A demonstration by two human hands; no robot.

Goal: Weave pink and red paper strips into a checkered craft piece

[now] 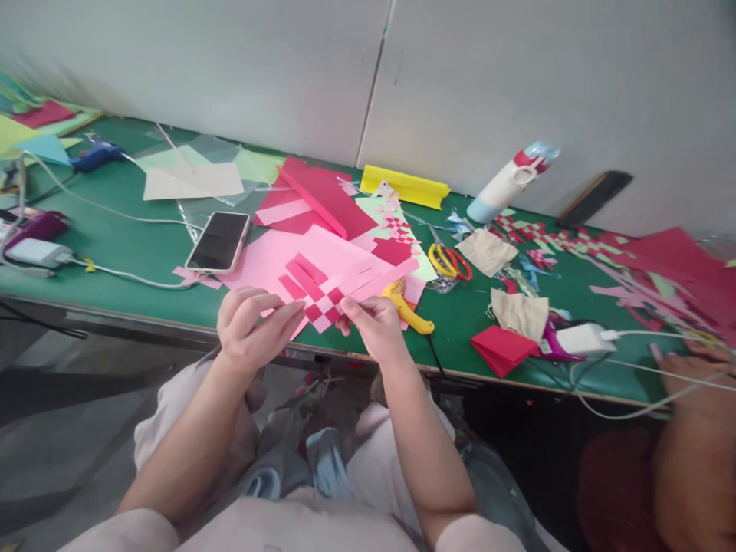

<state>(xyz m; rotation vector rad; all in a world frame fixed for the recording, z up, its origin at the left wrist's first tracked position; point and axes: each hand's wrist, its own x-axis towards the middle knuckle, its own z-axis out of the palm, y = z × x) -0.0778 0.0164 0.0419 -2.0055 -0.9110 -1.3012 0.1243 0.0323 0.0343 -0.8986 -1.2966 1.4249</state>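
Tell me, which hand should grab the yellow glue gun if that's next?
Probably the right hand: the glue gun lies just beside it, while the left hand is farther off, across the woven paper. The right holds that paper, though, so it may have to let go first.

woven paper (315, 297): partly under right hand (376, 326) | co-worker's arm (698, 452): cropped, right edge | yellow sheet (14, 138): cropped, left edge

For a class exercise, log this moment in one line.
left hand: pinching woven paper; right hand: pinching its other side; phone: on green table
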